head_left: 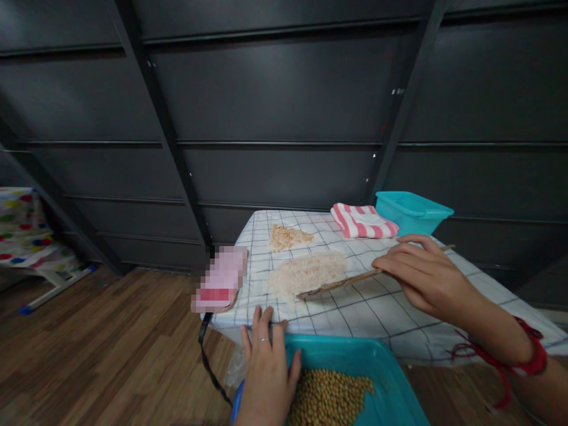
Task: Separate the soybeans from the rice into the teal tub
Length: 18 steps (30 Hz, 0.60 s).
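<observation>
My right hand (429, 278) is closed around a thin brown stick (344, 283), which slopes down to the left. Its tip touches the near edge of a flat pile of white rice (310, 273) on the checked cloth. A yellow grain lies near the tip. My left hand (270, 370), with a ring on one finger, rests over the left corner of a teal tray (390, 378), fingers stretched and apart. Its thumb is above the tray's inside. Round yellow-brown beans (332, 393) fill part of the tray. Behind the rice lies a smaller heap of mixed yellow and white grains (288, 236).
A pink-and-white striped cloth (364, 222) and a teal basin (412, 212) stand at the back right of the table (373, 319). A pink phone-like object (219, 281), pixelated, with a black strap (206, 355), is at the left edge. Dark panelled wall (275, 94) rises behind.
</observation>
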### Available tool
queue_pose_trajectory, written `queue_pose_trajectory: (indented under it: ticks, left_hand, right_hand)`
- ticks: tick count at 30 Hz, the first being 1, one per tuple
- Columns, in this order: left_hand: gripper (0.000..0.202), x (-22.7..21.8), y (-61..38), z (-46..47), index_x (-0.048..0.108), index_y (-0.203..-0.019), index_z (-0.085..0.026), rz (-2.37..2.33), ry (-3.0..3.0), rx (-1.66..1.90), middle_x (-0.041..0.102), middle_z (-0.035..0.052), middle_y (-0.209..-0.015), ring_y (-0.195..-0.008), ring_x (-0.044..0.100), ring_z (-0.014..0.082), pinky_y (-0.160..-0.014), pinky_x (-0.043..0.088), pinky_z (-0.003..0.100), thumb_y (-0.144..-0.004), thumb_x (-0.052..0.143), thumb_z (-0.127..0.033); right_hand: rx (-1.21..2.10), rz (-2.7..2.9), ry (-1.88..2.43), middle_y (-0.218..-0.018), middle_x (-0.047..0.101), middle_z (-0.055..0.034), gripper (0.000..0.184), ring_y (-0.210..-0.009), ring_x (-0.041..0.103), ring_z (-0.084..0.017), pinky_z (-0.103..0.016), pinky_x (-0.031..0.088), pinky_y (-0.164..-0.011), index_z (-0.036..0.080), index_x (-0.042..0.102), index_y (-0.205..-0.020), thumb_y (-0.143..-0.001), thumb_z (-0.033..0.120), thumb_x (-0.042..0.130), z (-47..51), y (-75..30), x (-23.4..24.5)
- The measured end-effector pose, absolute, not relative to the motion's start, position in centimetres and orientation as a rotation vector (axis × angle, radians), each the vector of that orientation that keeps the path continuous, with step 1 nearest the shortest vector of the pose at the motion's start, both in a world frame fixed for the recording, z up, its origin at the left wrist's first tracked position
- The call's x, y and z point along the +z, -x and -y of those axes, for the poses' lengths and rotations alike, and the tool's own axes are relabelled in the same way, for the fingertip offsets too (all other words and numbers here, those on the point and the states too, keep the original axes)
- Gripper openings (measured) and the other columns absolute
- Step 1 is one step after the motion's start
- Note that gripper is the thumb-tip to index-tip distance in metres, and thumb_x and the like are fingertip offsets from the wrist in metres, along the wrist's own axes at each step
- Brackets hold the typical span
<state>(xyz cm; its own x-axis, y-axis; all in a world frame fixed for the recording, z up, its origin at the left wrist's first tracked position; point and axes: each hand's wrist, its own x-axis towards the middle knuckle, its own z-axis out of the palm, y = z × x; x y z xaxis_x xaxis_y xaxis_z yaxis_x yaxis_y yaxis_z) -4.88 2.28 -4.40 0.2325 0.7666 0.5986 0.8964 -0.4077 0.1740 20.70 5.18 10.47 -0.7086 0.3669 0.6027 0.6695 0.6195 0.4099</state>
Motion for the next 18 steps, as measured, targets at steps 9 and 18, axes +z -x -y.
queue_pose_trajectory:
  ticks: [9,18]
  left_hand:
    - [0.023,-4.5,5.0,-2.2,0.048,-0.098,-0.016,1.58,2.3,-0.921,0.044,0.0173,-0.117,-0.118,0.033,0.0393,-0.083,0.037,0.065,-0.076,0.041,-0.019]
    - [0.024,-4.4,4.9,-2.2,0.048,-0.098,-0.017,1.622,2.303,-0.916,0.043,0.0158,-0.119,-0.12,0.031,0.0375,-0.087,0.036,0.064,-0.074,0.043,-0.02]
  right_hand:
    - [-0.855,2.395,0.838,-0.075,0.062,-0.0005,0.036,-0.071,0.054,-0.014,-0.036,0.038,-0.079,0.021,0.051,-0.094,-0.07,-0.001,0.036,-5.2,-20.3,10.4]
    - [-0.853,2.398,0.804,-0.075,0.063,0.0006,0.032,-0.069,0.055,-0.013,-0.035,0.039,-0.078,0.02,0.051,-0.093,-0.073,-0.001,0.038,-4.0,-21.0,11.2]
